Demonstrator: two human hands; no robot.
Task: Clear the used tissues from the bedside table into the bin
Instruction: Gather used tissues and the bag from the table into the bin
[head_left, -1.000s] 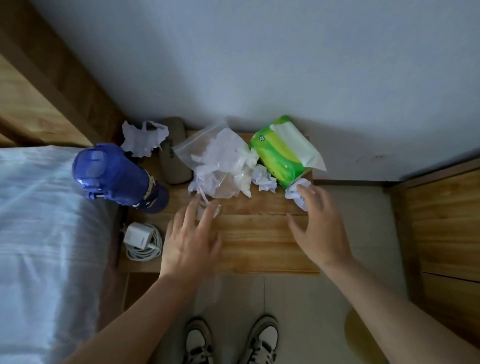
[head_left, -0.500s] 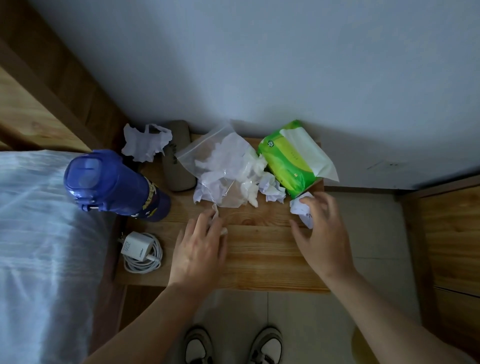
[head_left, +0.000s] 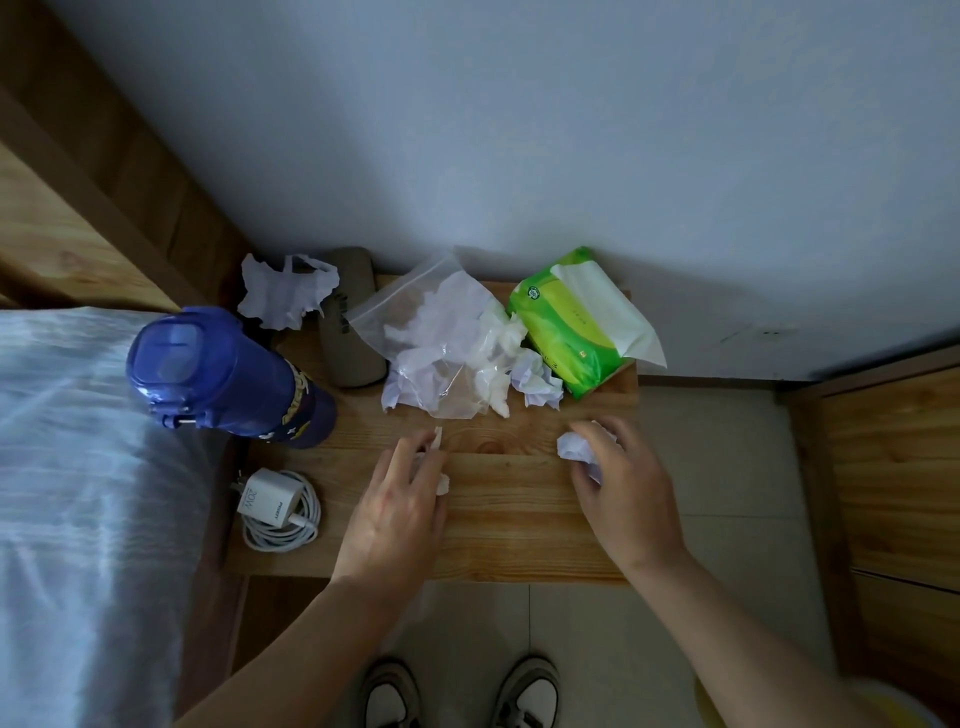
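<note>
The room is dim. A plain pale wall (head_left: 571, 130) rises behind the small wooden bedside table (head_left: 509, 514), which stands tight against it. Left of the table lies a bed with a light grey cover (head_left: 67, 493) and a slanting wooden headboard (head_left: 78, 197). Right of the table stands a wooden cabinet (head_left: 893, 478). Below its front edge, pale floor tiles (head_left: 727, 499) show.

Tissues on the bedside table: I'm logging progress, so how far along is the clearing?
Done: nothing visibly binned; no bin shows clearly. In hand: the right hand has its grip on a crumpled tissue, and the left hand covers a small tissue scrap. Left: the wad by the green pack, the tissues in and under the clear bag, and one behind the bottle.
</note>
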